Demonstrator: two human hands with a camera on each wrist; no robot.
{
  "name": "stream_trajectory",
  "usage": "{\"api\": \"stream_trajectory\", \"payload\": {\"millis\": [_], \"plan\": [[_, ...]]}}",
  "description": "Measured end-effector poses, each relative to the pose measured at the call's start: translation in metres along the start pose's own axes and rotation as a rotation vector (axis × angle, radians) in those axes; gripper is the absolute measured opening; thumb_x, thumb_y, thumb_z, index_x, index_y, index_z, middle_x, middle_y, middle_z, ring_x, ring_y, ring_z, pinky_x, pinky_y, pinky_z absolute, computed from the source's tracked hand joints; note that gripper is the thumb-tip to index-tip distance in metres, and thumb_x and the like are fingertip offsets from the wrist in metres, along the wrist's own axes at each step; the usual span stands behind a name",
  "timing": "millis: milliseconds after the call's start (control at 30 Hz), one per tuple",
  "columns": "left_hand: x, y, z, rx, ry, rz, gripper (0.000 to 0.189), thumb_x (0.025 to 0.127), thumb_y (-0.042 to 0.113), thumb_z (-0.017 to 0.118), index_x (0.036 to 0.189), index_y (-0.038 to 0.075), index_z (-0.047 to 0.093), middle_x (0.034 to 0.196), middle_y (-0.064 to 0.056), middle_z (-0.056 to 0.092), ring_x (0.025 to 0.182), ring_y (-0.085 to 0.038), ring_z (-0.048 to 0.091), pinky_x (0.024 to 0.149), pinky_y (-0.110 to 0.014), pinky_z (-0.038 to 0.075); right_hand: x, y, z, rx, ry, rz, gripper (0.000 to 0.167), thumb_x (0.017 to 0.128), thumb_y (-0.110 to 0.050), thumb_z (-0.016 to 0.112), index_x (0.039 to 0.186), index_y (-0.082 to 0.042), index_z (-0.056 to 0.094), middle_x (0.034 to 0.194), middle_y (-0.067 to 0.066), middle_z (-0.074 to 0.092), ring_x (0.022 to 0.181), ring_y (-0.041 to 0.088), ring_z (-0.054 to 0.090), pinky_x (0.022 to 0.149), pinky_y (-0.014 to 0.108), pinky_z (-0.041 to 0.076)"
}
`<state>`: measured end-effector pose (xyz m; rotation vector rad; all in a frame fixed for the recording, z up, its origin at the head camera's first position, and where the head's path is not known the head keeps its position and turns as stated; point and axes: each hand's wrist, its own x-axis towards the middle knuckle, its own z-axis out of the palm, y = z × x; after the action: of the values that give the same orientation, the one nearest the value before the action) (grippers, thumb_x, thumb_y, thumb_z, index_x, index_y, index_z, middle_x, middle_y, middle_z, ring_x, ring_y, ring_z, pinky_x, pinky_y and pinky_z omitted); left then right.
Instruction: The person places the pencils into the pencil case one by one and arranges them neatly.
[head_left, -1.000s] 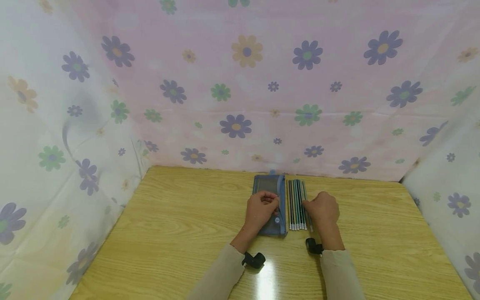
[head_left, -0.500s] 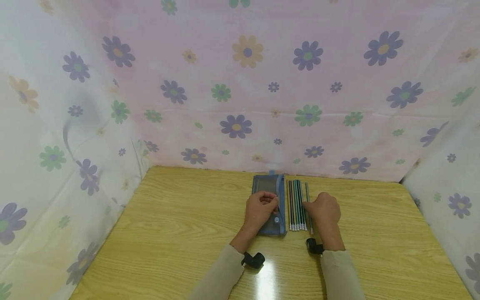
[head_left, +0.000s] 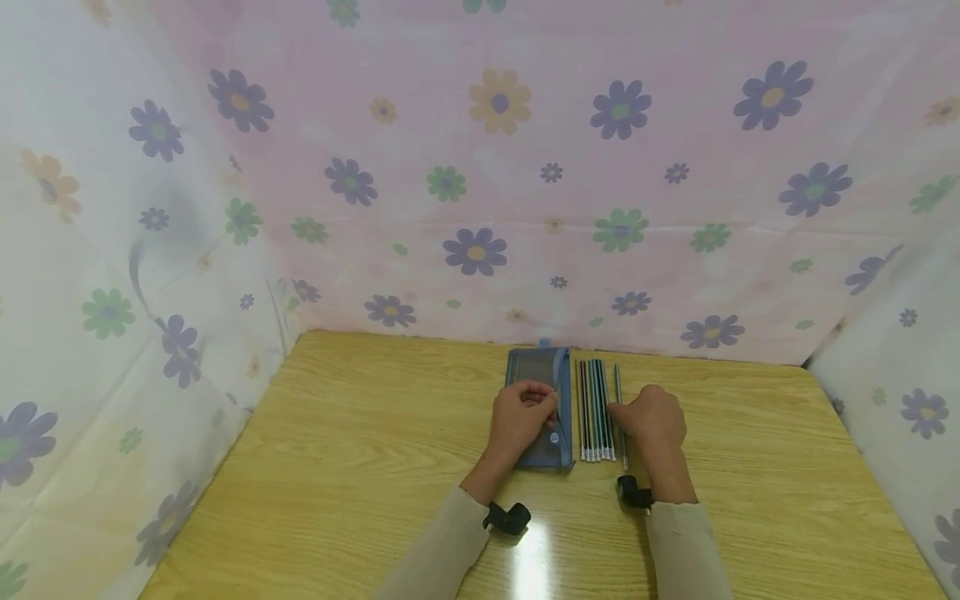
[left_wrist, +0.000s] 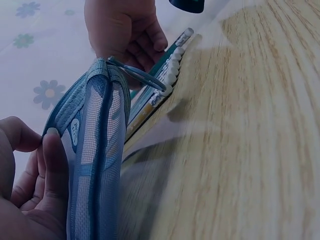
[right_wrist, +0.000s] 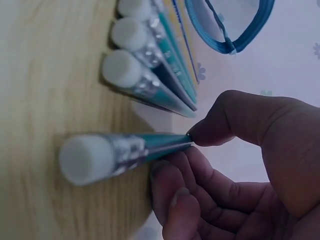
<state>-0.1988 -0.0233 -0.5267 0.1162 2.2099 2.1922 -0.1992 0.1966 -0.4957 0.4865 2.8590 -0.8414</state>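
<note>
A blue mesh zip pouch [head_left: 536,365] lies on the table with a small round badge on it. My left hand [head_left: 520,421] pinches the pouch's edge between thumb and fingers, as the left wrist view shows. To the pouch's right is a row of pencils [head_left: 595,408], side by side, with white erasers toward me. One teal pencil [right_wrist: 155,144] lies apart at the right of the row. My right hand [head_left: 651,421] pinches that pencil between thumb and fingers, behind its white eraser [right_wrist: 85,159].
The wood-grain table [head_left: 360,433] ends at a flowered cloth backdrop [head_left: 420,208], with matching cloth at both sides. A cord loop [left_wrist: 137,74] hangs from the pouch's corner. A black wrist mount [head_left: 508,519] sits below the left hand, another [head_left: 633,492] below the right.
My right hand has drawn the end pencil slightly rightward, opening a gap between it and the row. The left hand stays on the pouch.
</note>
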Motion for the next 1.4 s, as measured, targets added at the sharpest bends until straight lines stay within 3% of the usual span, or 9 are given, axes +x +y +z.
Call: {"api": "stream_trajectory", "payload": {"millis": [133, 333, 533, 667, 767, 933, 1400], "plan": [[0.001, 0.0, 0.0, -0.017, 0.002, -0.016, 0.011, 0.098, 0.012, 0.076, 0.103, 0.002, 0.076, 0.081, -0.008, 0.073, 0.064, -0.016, 0.07, 0.061, -0.033, 0.065, -0.001, 0.0, -0.004, 0.017, -0.006, -0.018, 0.041, 0.091, -0.036, 0.076, 0.071, -0.002, 0.065, 0.066, 0.009, 0.062, 0.058, 0.025, 0.058, 0.044, 0.034, 0.045], [0.003, 0.0, 0.001, -0.032, 0.014, -0.037, 0.014, 0.099, 0.012, 0.076, 0.105, -0.001, 0.076, 0.081, -0.011, 0.074, 0.064, -0.016, 0.07, 0.062, -0.033, 0.065, -0.001, -0.001, -0.006, 0.055, -0.023, -0.063, 0.044, 0.092, -0.034, 0.076, 0.06, -0.006, 0.064, 0.056, 0.004, 0.059, 0.053, 0.022, 0.054, 0.045, 0.033, 0.042], [0.003, 0.0, 0.001, -0.051, 0.027, -0.058, 0.015, 0.099, 0.01, 0.075, 0.107, -0.003, 0.075, 0.081, -0.011, 0.074, 0.063, -0.016, 0.07, 0.063, -0.037, 0.065, -0.002, -0.002, -0.009, 0.104, -0.03, -0.118, 0.039, 0.092, -0.031, 0.076, 0.065, -0.004, 0.075, 0.061, 0.005, 0.067, 0.058, 0.023, 0.061, 0.051, 0.036, 0.049], [0.004, 0.0, 0.0, -0.056, 0.02, -0.068, 0.014, 0.099, 0.01, 0.075, 0.105, -0.002, 0.075, 0.08, -0.01, 0.073, 0.063, -0.015, 0.069, 0.062, -0.033, 0.065, -0.002, -0.005, -0.01, 0.164, -0.057, -0.139, 0.042, 0.095, -0.029, 0.075, 0.061, -0.005, 0.073, 0.057, 0.003, 0.064, 0.055, 0.021, 0.057, 0.053, 0.034, 0.047], [0.004, 0.0, 0.0, -0.074, 0.011, -0.065, 0.015, 0.099, 0.009, 0.075, 0.105, -0.004, 0.075, 0.08, -0.011, 0.073, 0.063, -0.015, 0.069, 0.062, -0.031, 0.065, -0.003, -0.008, -0.009, 0.219, -0.074, -0.154, 0.04, 0.096, -0.027, 0.074, 0.064, -0.003, 0.075, 0.055, 0.002, 0.063, 0.052, 0.018, 0.055, 0.053, 0.032, 0.046], [0.004, -0.001, 0.0, -0.091, 0.002, -0.064, 0.015, 0.099, 0.009, 0.074, 0.105, -0.005, 0.074, 0.081, -0.011, 0.073, 0.063, -0.014, 0.069, 0.063, -0.031, 0.064, -0.006, -0.013, -0.007, 0.286, -0.077, -0.166, 0.031, 0.094, -0.024, 0.075, 0.083, 0.004, 0.082, 0.062, 0.005, 0.07, 0.058, 0.018, 0.062, 0.055, 0.031, 0.049], [0.003, 0.002, 0.0, -0.089, -0.005, -0.055, 0.018, 0.1, 0.009, 0.074, 0.109, -0.007, 0.074, 0.082, -0.016, 0.074, 0.063, -0.014, 0.069, 0.064, -0.037, 0.066, -0.005, -0.023, 0.002, 0.359, -0.121, -0.148, 0.029, 0.094, -0.024, 0.074, 0.099, 0.005, 0.081, 0.07, 0.006, 0.074, 0.067, 0.021, 0.073, 0.069, 0.04, 0.064]]}}
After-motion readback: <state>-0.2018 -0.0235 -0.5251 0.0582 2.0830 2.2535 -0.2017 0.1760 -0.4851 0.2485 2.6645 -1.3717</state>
